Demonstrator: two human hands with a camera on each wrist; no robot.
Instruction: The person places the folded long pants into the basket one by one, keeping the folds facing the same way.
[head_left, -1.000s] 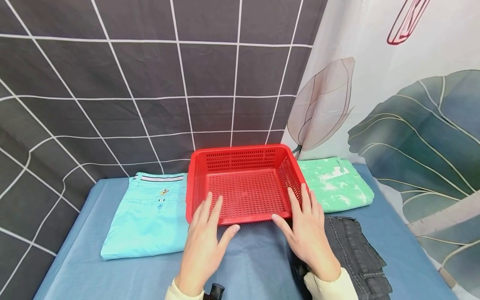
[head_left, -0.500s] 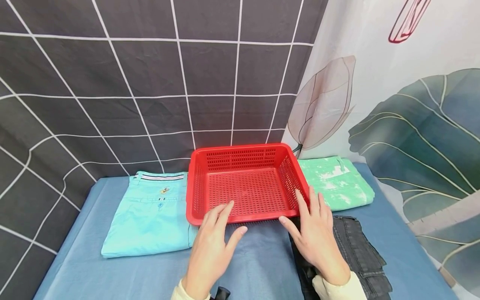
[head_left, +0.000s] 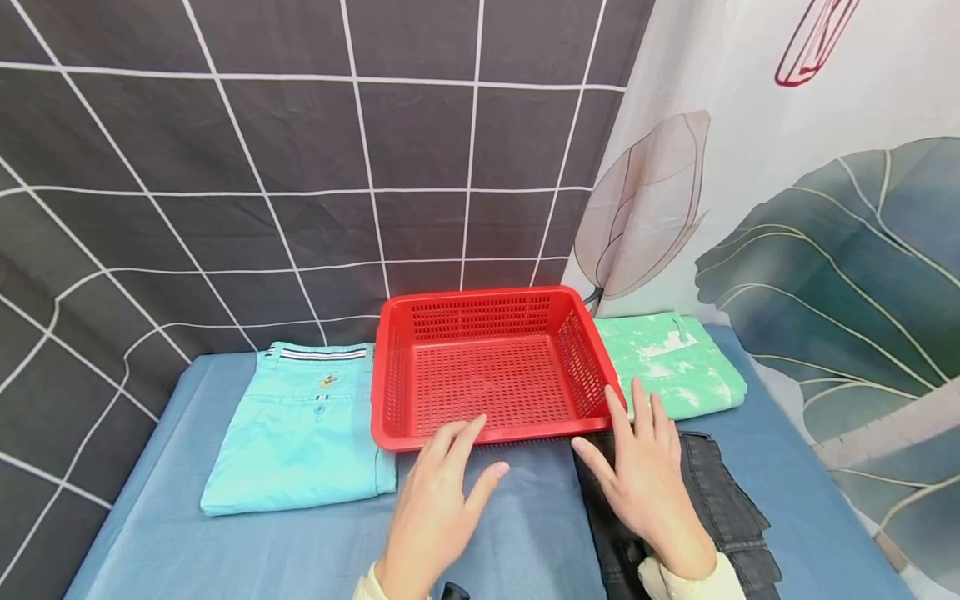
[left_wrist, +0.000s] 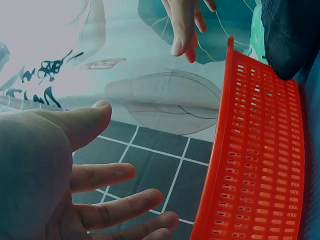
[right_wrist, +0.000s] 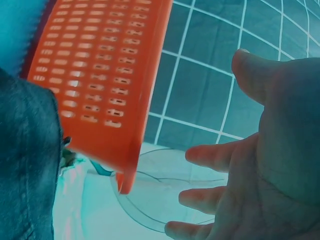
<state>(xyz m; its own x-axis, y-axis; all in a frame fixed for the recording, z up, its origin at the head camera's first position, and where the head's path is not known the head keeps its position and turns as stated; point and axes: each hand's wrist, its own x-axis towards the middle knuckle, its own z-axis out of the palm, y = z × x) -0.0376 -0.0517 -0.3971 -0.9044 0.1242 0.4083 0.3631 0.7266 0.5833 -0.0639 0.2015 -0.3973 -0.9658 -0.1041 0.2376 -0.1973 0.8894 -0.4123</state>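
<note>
An empty red plastic basket (head_left: pixel 487 379) with perforated walls sits at the back middle of the blue-covered surface. My left hand (head_left: pixel 435 512), fingers spread and relaxed, is by the basket's front rim and holds nothing. At the front right corner my right hand (head_left: pixel 648 479) hovers with its fingers extended, also holding nothing. Both wrist views show a gap between the fingers and the basket wall (left_wrist: pixel 255 150). Folded black jeans (head_left: pixel 723 492) lie under and beside the right hand. Left of the basket are folded light blue pants (head_left: pixel 300 450) with a striped waistband.
A folded green cloth item (head_left: pixel 667 362) with white patches lies to the basket's right. Behind stands a dark grey curtain (head_left: pixel 300 150) with white grid lines. A white leaf-patterned curtain (head_left: pixel 750 92) hangs at the right. Blue cloth (head_left: pixel 525 533) covers the surface.
Both hands have drifted right and slightly back toward the person, away from the basket. The left fingers have bent a little more. The basket and clothes have stayed in place.
</note>
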